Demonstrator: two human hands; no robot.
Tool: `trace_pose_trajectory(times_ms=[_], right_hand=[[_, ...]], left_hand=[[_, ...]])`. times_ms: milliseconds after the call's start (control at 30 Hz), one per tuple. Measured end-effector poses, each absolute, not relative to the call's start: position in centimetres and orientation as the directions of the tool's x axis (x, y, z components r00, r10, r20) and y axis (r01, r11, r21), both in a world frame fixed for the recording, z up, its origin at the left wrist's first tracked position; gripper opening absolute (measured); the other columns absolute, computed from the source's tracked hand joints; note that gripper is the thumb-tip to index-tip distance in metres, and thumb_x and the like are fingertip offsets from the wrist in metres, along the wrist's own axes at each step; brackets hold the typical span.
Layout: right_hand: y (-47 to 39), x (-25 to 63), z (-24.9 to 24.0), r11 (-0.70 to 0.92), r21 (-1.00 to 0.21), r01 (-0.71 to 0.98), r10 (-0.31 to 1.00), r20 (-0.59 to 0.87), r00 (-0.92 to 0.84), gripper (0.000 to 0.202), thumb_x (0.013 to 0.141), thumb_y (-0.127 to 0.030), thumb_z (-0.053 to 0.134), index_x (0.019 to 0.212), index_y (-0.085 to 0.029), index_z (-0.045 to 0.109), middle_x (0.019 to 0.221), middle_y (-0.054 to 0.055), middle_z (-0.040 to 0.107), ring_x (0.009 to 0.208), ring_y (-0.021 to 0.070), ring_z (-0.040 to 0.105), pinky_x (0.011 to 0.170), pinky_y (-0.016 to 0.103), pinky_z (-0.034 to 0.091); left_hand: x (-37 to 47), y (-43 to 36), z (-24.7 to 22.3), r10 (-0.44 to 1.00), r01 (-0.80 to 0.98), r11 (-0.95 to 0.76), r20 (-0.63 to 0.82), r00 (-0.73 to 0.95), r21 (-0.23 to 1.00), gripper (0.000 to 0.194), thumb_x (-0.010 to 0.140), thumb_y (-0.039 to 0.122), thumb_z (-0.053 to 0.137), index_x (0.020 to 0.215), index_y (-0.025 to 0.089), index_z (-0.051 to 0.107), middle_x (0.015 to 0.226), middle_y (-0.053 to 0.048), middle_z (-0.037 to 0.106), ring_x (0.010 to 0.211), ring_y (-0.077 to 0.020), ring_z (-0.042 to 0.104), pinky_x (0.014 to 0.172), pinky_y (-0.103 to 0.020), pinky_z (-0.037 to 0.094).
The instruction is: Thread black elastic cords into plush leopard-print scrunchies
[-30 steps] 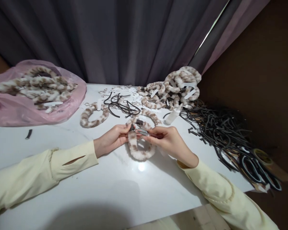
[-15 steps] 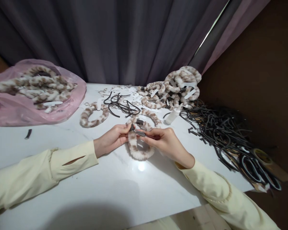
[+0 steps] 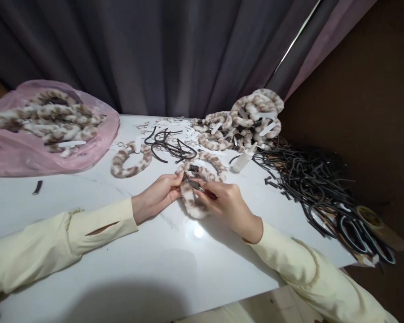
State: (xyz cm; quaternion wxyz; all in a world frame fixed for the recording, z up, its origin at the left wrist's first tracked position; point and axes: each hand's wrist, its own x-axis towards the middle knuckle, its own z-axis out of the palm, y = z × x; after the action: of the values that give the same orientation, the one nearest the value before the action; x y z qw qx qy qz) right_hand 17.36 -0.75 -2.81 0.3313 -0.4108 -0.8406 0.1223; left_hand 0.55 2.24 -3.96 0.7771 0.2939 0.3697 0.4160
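My left hand (image 3: 159,195) pinches a furry white-and-brown loop strap (image 3: 189,202) at its dark wrapped joint (image 3: 185,176). My right hand (image 3: 227,202) is closed around a slim metal tool (image 3: 195,184) with dark handles, like tweezers or small snips; its exact kind is unclear. The tool's tip is at or right beside the joint, between my two hands. My right fingers partly cover the strap's lower curve. Just behind it is a second furry loop (image 3: 212,160) with a dark cord wrapping (image 3: 193,168).
Another furry loop (image 3: 129,168) lies to the left, near a pink bag (image 3: 101,150) full of such loops. Dark cord pieces (image 3: 161,143) lie at the back. A white bottle (image 3: 243,160) stands before a loop pile (image 3: 256,107). Tangled black cords (image 3: 299,175) and scissors (image 3: 353,237) lie right.
My right hand has shifted slightly left, bringing the tool closer to the wrapped joint. My left hand keeps its pinch on the strap, which sits a little higher at its lower curve.
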Motion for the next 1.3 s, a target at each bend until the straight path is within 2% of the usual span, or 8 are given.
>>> trace_pose_trajectory(times_ms=[300,433,533,700,833,933,1133,1300], right_hand=[[-0.8,17.5,-2.6,0.734,0.077,0.675,0.604,0.379,-0.701,0.028,0.093,-0.018,0.036,0.109,-0.006,0.055,0.074,0.009,0.061,0.059,0.015,0.056,0.05,0.025,0.04],[-0.8,17.5,-2.6,0.734,0.147,0.663,0.585,0.359,-0.727,0.028,0.093,-0.016,0.037,0.112,-0.004,0.053,0.077,0.011,0.061,0.064,0.0166,0.058,0.051,0.025,0.041],[-0.6,17.3,-2.7,0.717,-0.068,0.694,0.661,0.385,-0.644,0.025,0.091,-0.017,0.041,0.107,-0.007,0.057,0.078,0.01,0.063,0.061,0.0145,0.056,0.052,0.024,0.041],[-0.2,16.5,-2.6,0.409,-0.711,0.572,0.911,0.282,-0.3,0.021,0.082,-0.027,0.056,0.068,-0.012,0.061,0.053,0.0,0.054,0.048,0.0082,0.045,0.047,0.02,0.035],[-0.1,16.1,-2.4,0.21,-0.862,0.461,0.97,0.126,-0.206,0.023,0.08,-0.031,0.058,0.069,-0.011,0.062,0.053,0.001,0.056,0.047,0.0088,0.046,0.045,0.02,0.035],[0.0,16.1,-2.9,0.406,-0.687,0.603,0.913,0.285,-0.292,0.023,0.084,-0.028,0.053,0.072,-0.011,0.062,0.056,0.002,0.057,0.048,0.0095,0.047,0.047,0.021,0.036],[0.5,15.8,-4.0,0.691,-0.004,0.723,0.668,0.386,-0.637,0.031,0.091,-0.016,0.038,0.114,-0.002,0.052,0.077,0.012,0.061,0.06,0.0168,0.055,0.05,0.026,0.04],[0.9,14.5,-3.5,0.651,-0.19,0.735,0.741,0.369,-0.561,0.018,0.087,-0.012,0.042,0.095,-0.006,0.057,0.074,0.009,0.061,0.06,0.0148,0.053,0.053,0.023,0.036]], left_hand=[[0.5,2.7,-4.5,0.878,-0.446,0.467,-0.341,0.335,0.764,0.018,0.08,0.003,0.047,0.075,0.012,0.062,0.077,-0.005,0.068,0.084,-0.0149,0.063,0.083,-0.024,0.049],[0.6,2.5,-4.4,0.891,-0.441,0.448,-0.351,0.287,0.778,0.017,0.08,0.005,0.05,0.07,0.013,0.06,0.076,-0.004,0.067,0.084,-0.0136,0.062,0.086,-0.023,0.047],[0.7,2.3,-4.4,0.901,-0.428,0.426,-0.33,0.283,0.797,0.015,0.082,0.009,0.05,0.074,0.012,0.062,0.081,-0.007,0.067,0.089,-0.0153,0.062,0.091,-0.026,0.046],[0.7,2.2,-4.8,0.919,-0.462,0.376,-0.256,0.301,0.804,0.016,0.084,0.01,0.047,0.084,0.01,0.064,0.093,-0.01,0.068,0.098,-0.0183,0.06,0.094,-0.03,0.045],[0.8,2.2,-4.9,0.931,-0.494,0.349,-0.234,0.28,0.796,0.016,0.082,0.008,0.048,0.085,0.011,0.063,0.094,-0.009,0.067,0.099,-0.0173,0.06,0.095,-0.03,0.044],[0.9,2.1,-4.7,0.936,-0.49,0.344,-0.247,0.252,0.801,0.015,0.083,0.009,0.049,0.089,0.012,0.062,0.094,-0.008,0.067,0.099,-0.0168,0.059,0.095,-0.03,0.043],[0.9,2.0,-4.6,0.947,-0.485,0.323,-0.273,0.171,0.813,0.013,0.084,0.01,0.049,0.09,0.011,0.06,0.093,-0.007,0.066,0.094,-0.0134,0.06,0.092,-0.026,0.043],[0.9,2.2,-5.1,0.966,-0.497,0.258,-0.232,0.114,0.829,0.013,0.083,0.011,0.049,0.082,0.013,0.062,0.083,-0.005,0.065,0.088,-0.0129,0.06,0.085,-0.023,0.045]])
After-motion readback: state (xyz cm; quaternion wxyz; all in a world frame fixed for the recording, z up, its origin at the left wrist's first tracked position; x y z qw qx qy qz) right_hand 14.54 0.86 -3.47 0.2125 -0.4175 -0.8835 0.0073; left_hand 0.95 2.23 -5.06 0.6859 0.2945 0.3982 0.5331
